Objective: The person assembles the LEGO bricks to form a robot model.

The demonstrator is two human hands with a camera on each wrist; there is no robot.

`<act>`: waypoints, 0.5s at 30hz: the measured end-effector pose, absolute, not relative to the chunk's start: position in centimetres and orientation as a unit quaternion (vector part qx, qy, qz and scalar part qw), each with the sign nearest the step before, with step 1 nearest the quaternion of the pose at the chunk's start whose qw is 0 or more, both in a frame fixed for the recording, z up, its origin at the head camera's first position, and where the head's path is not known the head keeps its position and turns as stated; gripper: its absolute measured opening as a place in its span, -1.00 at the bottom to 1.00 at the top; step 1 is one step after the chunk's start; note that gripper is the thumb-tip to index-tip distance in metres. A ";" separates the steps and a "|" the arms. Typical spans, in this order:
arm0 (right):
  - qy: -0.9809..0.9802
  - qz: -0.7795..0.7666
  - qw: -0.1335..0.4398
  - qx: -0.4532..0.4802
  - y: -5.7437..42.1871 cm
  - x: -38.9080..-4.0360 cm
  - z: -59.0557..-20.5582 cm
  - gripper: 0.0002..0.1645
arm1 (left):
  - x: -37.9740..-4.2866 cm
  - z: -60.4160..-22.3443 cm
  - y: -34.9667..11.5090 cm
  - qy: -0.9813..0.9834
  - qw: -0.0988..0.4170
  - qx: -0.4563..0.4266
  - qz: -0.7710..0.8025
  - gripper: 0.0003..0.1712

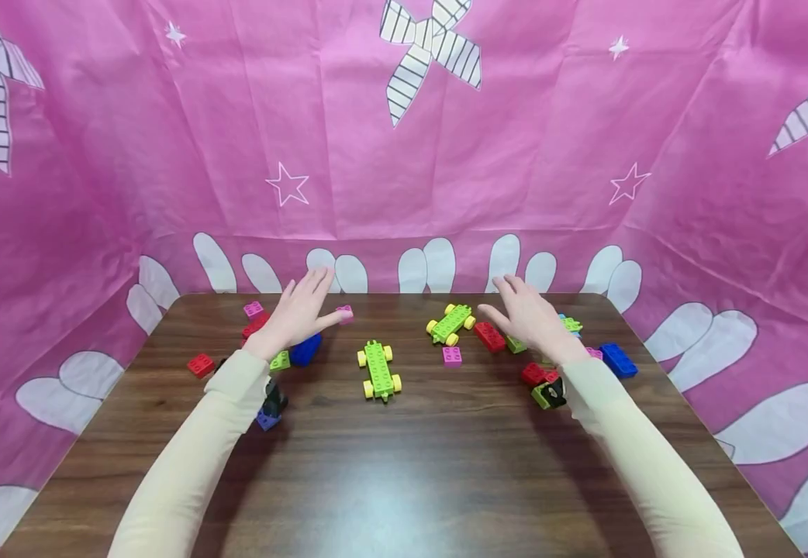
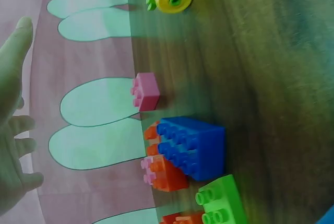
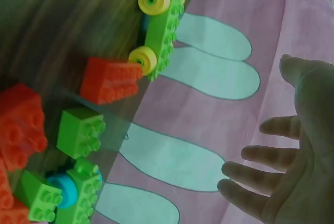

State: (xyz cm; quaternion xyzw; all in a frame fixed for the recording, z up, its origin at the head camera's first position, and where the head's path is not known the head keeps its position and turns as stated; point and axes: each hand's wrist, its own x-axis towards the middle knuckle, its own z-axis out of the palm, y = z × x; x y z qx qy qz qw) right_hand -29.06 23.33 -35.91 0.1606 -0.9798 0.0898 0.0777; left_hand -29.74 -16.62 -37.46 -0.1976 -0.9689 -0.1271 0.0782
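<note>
My left hand [image 1: 299,314] hovers with fingers stretched above the left group of toy bricks and holds nothing. Beneath it lie a blue brick [image 1: 305,350] and a light green brick [image 2: 222,200], with a small pink brick [image 2: 147,92] beyond. My right hand [image 1: 526,316], also bare of any object, is held out over the right group. Closest to it are a red brick [image 1: 490,337] and a green brick [image 3: 80,132]. Between the hands stand two green wheeled bases with yellow wheels, one [image 1: 379,370] nearer me and one [image 1: 451,324] farther back.
A pink brick [image 1: 452,356] lies near the far wheeled base. At the right are a blue brick [image 1: 619,360] and a black-and-green piece [image 1: 550,394]; at the left, a red brick [image 1: 202,365] and a purple brick [image 1: 268,419]. A pink cloth [image 1: 348,139] hangs behind the brown table [image 1: 390,480].
</note>
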 end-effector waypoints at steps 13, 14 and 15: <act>-0.954 0.113 0.138 0.240 20.7 -26.4 -38.3 -0.37 | -27.3 -39.7 -15.7 -0.955 0.068 -0.255 -0.135 -0.03; -0.953 0.113 0.136 0.245 20.4 -26.2 -38.5 -0.38 | -27.1 -39.8 -15.6 -0.954 0.066 -0.258 -0.137 -0.04; -0.952 0.114 0.134 0.250 20.1 -25.9 -38.6 -0.38 | -26.9 -40.0 -15.5 -0.953 0.063 -0.261 -0.139 -0.04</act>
